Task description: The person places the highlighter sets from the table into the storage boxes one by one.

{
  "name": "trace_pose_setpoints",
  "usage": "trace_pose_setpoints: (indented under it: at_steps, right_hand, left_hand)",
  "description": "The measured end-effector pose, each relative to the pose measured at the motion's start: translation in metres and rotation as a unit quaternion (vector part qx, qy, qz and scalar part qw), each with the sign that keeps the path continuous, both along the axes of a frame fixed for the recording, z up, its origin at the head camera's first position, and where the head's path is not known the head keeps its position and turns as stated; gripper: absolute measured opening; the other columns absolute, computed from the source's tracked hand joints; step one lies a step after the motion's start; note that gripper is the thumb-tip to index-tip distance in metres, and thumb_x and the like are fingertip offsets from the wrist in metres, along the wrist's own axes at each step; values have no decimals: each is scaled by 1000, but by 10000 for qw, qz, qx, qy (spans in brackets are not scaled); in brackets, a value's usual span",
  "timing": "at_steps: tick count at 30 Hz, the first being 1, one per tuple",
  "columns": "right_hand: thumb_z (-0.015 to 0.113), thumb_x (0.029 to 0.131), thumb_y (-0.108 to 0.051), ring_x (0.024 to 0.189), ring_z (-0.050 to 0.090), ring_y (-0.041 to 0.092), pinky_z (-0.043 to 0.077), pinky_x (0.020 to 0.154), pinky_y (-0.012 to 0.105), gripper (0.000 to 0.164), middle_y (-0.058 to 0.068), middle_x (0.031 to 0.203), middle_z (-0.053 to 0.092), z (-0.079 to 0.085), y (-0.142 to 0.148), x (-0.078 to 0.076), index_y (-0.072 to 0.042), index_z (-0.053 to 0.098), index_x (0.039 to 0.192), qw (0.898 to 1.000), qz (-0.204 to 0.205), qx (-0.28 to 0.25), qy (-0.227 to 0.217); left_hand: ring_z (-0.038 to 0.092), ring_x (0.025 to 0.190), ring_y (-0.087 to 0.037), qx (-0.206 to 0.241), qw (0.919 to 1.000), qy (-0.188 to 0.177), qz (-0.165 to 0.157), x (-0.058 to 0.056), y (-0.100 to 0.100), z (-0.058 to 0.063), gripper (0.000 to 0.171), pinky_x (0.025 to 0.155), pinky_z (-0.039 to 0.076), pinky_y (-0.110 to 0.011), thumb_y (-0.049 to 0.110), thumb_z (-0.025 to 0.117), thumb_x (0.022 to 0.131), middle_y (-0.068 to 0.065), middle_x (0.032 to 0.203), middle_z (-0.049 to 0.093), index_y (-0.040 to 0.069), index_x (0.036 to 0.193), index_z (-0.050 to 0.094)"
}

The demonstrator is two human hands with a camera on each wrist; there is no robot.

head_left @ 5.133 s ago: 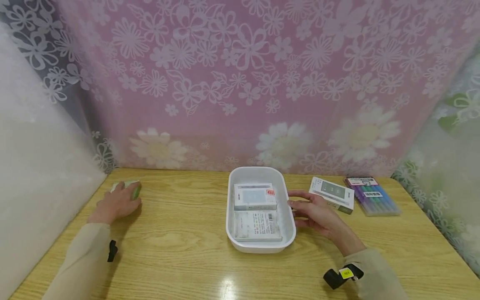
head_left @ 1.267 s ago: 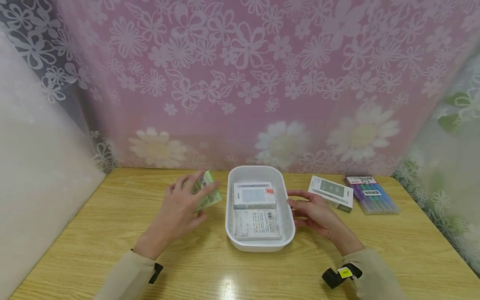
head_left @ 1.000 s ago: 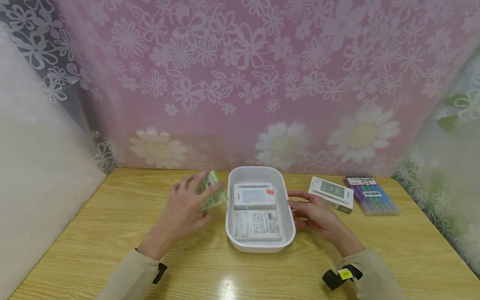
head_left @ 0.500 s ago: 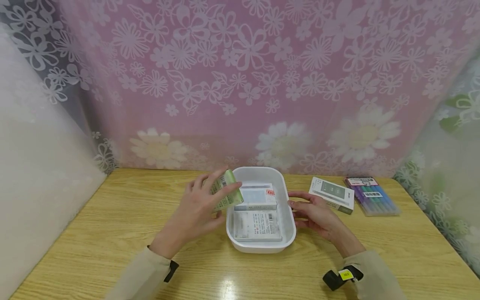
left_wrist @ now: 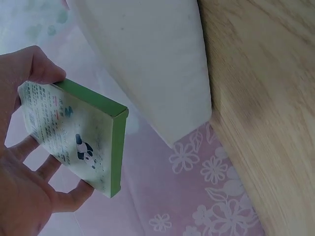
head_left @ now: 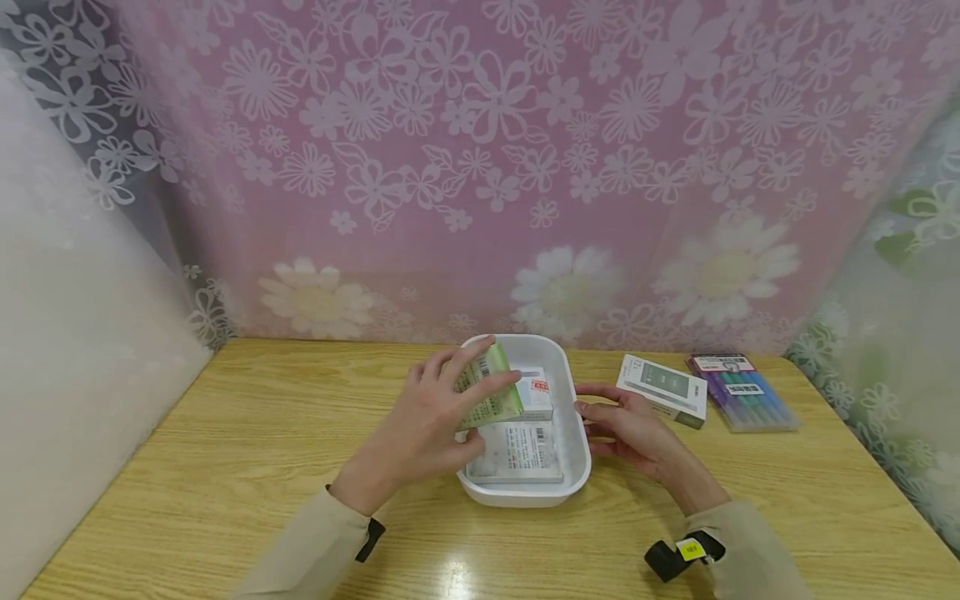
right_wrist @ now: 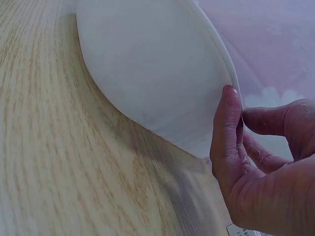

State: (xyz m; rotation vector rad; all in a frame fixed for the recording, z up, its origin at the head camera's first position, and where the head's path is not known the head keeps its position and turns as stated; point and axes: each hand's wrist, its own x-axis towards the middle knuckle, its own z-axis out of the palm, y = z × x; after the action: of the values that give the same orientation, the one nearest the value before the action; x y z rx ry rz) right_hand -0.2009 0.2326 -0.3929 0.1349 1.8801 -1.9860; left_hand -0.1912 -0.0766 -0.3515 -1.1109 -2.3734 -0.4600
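My left hand (head_left: 420, 425) pinches a thin pale-green box (head_left: 497, 405) between thumb and fingers. It hangs tilted over the left half of a white plastic tray (head_left: 517, 500). In the left wrist view, the box (left_wrist: 74, 132) shows a panda picture, printed text and green edges. At the tray's right side, my right hand (head_left: 637, 433) holds the rim, with finger and thumb on either side of the wall (right_wrist: 157, 73) in the right wrist view. Inside the tray lie a white carton (head_left: 538, 410) with a red mark, partly hidden by the box, and a flat white printed box (head_left: 525, 450).
Right of the tray, a white and grey-green carton (head_left: 663, 387) lies on the wooden table (head_left: 285, 433). Beside it is a clear pack of coloured pens (head_left: 750, 400). A pink flowered curtain (head_left: 450, 167) hangs behind the table's back edge.
My left hand picked up the green box at the table's far left and carried it right, from beside the tray to over it. The right hand stayed at the tray's rim.
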Motion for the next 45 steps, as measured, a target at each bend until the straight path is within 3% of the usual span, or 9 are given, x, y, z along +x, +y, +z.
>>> trace_pose_setpoints:
  at_steps: [12, 19, 24, 34, 45]
  right_hand:
    - [67, 100, -25, 89, 75, 15, 62, 70, 28, 62, 0, 105, 76, -2, 0, 0, -4, 40, 152, 10000, 24, 6, 44]
    - [67, 100, -26, 90, 75, 16, 62, 72, 29, 62, 0, 107, 76, -2, 1, -2, -4, 40, 152, 9999, 61, 49, 92]
    - [66, 101, -25, 90, 75, 16, 62, 72, 29, 59, -1, 106, 76, -2, 1, -3, -5, 41, 151, 10000, 48, 35, 51]
    - [65, 101, -25, 91, 75, 16, 63, 74, 30, 60, -1, 104, 75, -1, 1, -4, -3, 40, 151, 9999, 77, 66, 94]
    - [65, 101, -26, 88, 75, 15, 62, 72, 28, 61, -2, 101, 75, -2, 1, -3, -3, 39, 152, 9999, 70, 56, 94]
  left_hand:
    - [48, 133, -33, -68, 9995, -41, -290, 1, 15, 1, 85, 95, 48, -52, 20, 78, 73, -6, 165, 32, 38, 150, 48]
    - [47, 135, -32, -113, 9989, 76, -445, 0, 23, 1, 80, 88, 51, -49, 22, 80, 72, -5, 165, 33, 36, 146, 53]
    - [50, 131, -33, -122, 9986, -21, -510, -1, 29, -3, 82, 88, 52, -53, 19, 82, 69, -7, 164, 35, 35, 145, 54]
    - [50, 131, -32, -354, 9957, -690, -504, -5, 34, -12, 80, 94, 52, -59, 20, 76, 74, -4, 165, 33, 38, 148, 49]
    - [41, 143, -30, -727, 9803, -1749, -561, -14, 42, -21, 81, 102, 45, -66, 24, 74, 78, 1, 166, 31, 43, 151, 44]
